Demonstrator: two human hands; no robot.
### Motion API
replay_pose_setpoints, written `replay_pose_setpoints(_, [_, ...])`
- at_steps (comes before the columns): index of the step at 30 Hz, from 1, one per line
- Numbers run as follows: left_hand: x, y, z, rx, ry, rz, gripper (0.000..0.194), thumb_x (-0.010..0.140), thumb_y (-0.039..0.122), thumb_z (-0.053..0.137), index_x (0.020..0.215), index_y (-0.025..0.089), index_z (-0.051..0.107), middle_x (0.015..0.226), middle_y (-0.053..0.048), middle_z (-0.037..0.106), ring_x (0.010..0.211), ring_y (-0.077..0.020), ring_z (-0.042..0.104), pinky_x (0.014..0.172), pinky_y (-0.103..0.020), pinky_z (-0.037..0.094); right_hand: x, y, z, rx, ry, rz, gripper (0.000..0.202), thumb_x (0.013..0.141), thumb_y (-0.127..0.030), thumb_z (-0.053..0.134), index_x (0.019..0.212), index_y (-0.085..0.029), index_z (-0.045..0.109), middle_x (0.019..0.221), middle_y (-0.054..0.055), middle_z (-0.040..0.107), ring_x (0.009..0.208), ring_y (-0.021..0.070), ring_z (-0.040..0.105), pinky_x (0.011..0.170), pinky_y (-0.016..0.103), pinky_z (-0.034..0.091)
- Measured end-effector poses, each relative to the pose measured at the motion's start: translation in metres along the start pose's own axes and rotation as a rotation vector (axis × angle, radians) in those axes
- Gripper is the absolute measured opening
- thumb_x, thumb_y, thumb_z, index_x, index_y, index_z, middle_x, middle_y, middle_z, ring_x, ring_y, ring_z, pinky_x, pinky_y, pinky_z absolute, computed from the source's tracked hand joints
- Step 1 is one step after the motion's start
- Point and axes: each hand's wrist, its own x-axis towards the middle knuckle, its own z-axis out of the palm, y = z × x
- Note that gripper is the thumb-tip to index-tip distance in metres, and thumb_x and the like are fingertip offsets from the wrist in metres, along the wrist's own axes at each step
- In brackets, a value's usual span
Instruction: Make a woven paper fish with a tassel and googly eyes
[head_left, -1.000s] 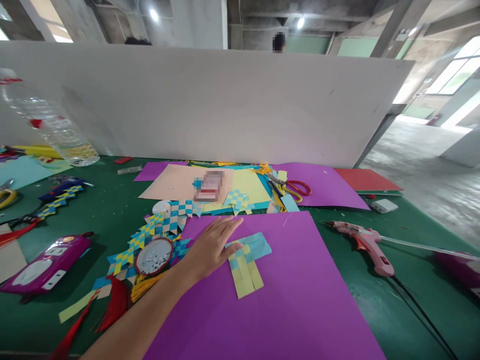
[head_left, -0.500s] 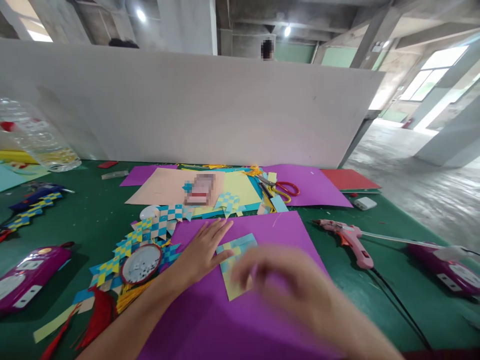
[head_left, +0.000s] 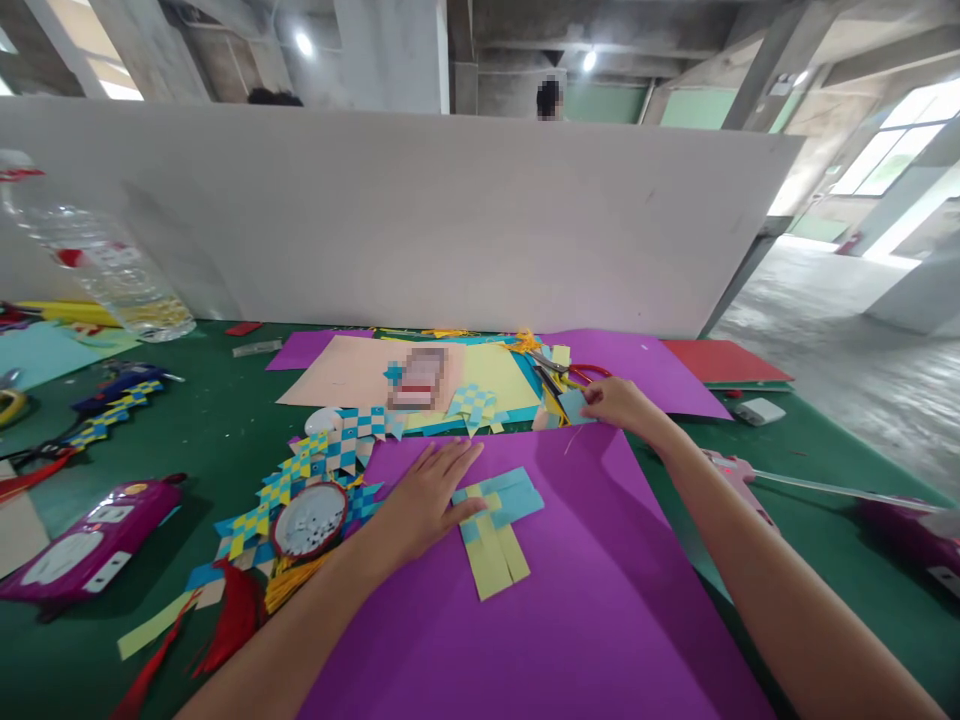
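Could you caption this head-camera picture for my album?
Left hand on a purple sheet, thumb over woven paper strips; right hand at blue paper.

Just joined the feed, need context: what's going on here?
A person is working with paper strips. The left hand lies flat on a purple sheet, its thumb at a partly woven blue-and-yellow piece. The right hand has its fingertips on a light-blue paper piece near the scissors; how firmly it is gripped isn't clear. The pink glue gun lies to the right, partly hidden by the right forearm.
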Motion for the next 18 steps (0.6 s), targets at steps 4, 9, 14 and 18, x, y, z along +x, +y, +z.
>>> replay_pose_setpoints(4, [0.001, -0.006, 0.008, 0.007, 0.036, 0.031, 0.069, 0.093, 0.064, 0.031, 0.149, 0.023, 0.029, 0.152, -0.01, 0.037, 0.141, -0.0264, 0.031, 0.117, -0.048, 0.022, 0.0, -0.007, -0.003, 0.134, -0.025, -0.115, 0.01, 0.069, -0.025, 0.063, 0.075, -0.018, 0.067, 0.07, -0.001, 0.067, 0.068, 0.015, 0.062, 0.061, 0.023, 0.044])
replay_pose_setpoints(9, [0.001, -0.002, 0.002, -0.022, 0.01, 0.011, 0.068, 0.094, 0.063, 0.031, 0.148, 0.021, 0.031, 0.152, -0.011, 0.037, 0.141, -0.027, 0.03, 0.117, -0.049, 0.021, 0.01, -0.022, 0.004, 0.23, -0.005, -0.207, 0.009, 0.068, -0.021, 0.062, 0.074, -0.018, 0.067, 0.076, 0.001, 0.069, 0.075, 0.0161, 0.063, 0.065, 0.024, 0.045])
replay_pose_setpoints(14, [0.005, 0.009, -0.016, -0.12, -0.028, -0.053, 0.063, 0.095, 0.058, 0.035, 0.147, 0.022, 0.033, 0.151, -0.009, 0.039, 0.14, -0.0268, 0.033, 0.115, -0.047, 0.026, 0.025, -0.027, -0.007, 0.309, -0.049, -0.247, 0.011, 0.066, -0.022, 0.063, 0.075, -0.019, 0.067, 0.077, 0.001, 0.069, 0.078, 0.0162, 0.063, 0.069, 0.025, 0.046])
replay_pose_setpoints(18, [0.031, 0.02, -0.026, -0.189, 0.027, -0.089, 0.065, 0.093, 0.052, 0.046, 0.148, 0.021, 0.029, 0.151, -0.011, 0.039, 0.139, -0.0272, 0.035, 0.112, -0.045, 0.031, 0.019, -0.023, -0.023, 0.345, -0.169, -0.226, 0.019, 0.069, -0.023, 0.057, 0.084, -0.017, 0.067, 0.076, 0.001, 0.068, 0.068, 0.0133, 0.061, 0.058, 0.022, 0.045])
